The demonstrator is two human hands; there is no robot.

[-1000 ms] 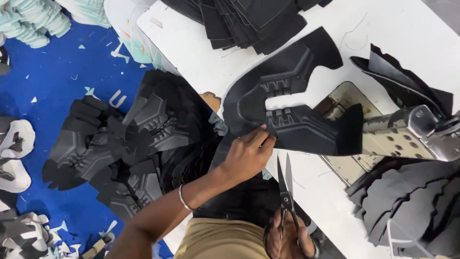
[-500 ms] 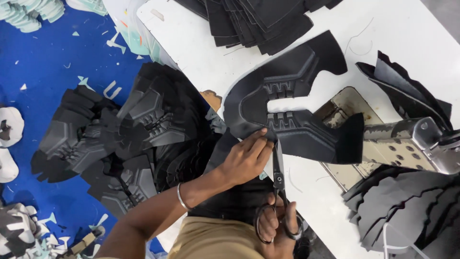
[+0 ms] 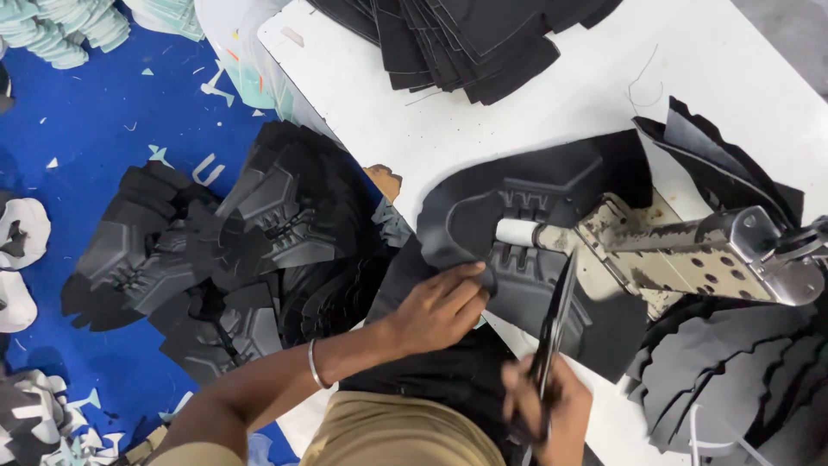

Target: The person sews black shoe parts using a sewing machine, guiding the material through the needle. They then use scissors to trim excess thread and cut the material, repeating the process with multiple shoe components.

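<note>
Scissors [image 3: 552, 321] now raised, blades over black shoe upper [image 3: 552, 285]; right hand [image 3: 545, 412] grips handles; left hand [image 3: 440, 304] fingers press upper's edge flat.

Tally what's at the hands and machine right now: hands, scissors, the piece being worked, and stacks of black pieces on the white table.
Hands: 2, left hand on the black shoe upper, right hand holding the scissors
Scissors: 1
Shoe upper under the sewing machine head: 1
Stacks of black pieces on the white table: 3, far stack, right stack, near-right stack
Total: 7
</note>
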